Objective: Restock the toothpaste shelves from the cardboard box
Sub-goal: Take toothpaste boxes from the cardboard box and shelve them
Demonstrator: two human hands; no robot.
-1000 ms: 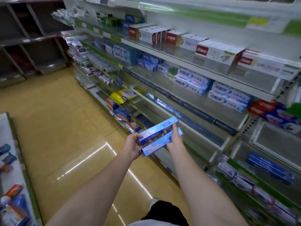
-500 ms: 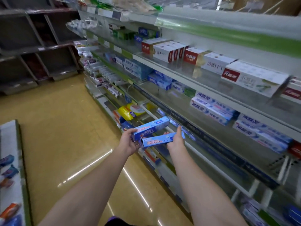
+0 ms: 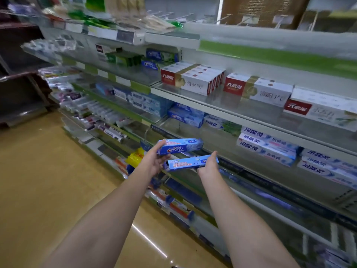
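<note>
Two blue toothpaste boxes are held out in front of the store shelves, one in each hand. The upper toothpaste box (image 3: 180, 146), with a red and white logo on its face, is gripped at its left end by the left hand (image 3: 154, 163), thumb on top and fingers curled beneath. The lower toothpaste box (image 3: 190, 164) lies just below it, nearly parallel, and the right hand (image 3: 208, 167) holds it near its right end, fingers wrapped behind. Both boxes hover at the front edge of a glass shelf (image 3: 222, 144) that carries blue and white toothpaste cartons (image 3: 268, 146) toward its back. The shelf above holds red and white cartons (image 3: 193, 80).
</note>
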